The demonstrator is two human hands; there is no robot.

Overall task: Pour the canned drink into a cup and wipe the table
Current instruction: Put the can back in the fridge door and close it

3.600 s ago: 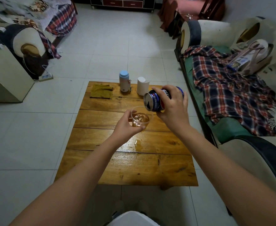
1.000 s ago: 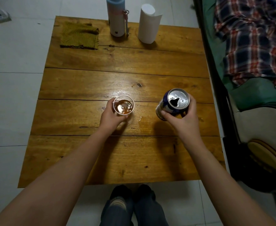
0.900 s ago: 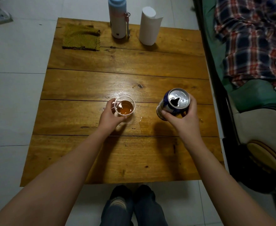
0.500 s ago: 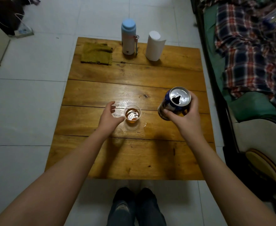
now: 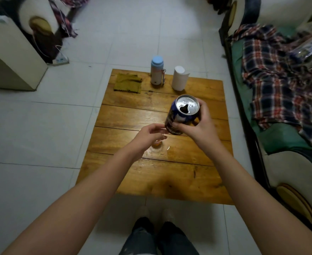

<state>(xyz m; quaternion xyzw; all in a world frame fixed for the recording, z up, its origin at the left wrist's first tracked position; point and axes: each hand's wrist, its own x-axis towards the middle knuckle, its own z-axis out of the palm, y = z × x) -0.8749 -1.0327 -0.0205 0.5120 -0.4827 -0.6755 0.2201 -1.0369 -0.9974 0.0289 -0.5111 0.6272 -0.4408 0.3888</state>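
Right hand [image 5: 200,128] grips can [image 5: 182,115]; left hand [image 5: 146,137] hides cup [image 5: 28,143].

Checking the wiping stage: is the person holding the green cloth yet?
No. The green cloth lies at the table's far edge, while the right hand grips the can.

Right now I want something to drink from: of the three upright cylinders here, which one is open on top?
The blue can in the right hand; the capped bottle and white roll are closed.
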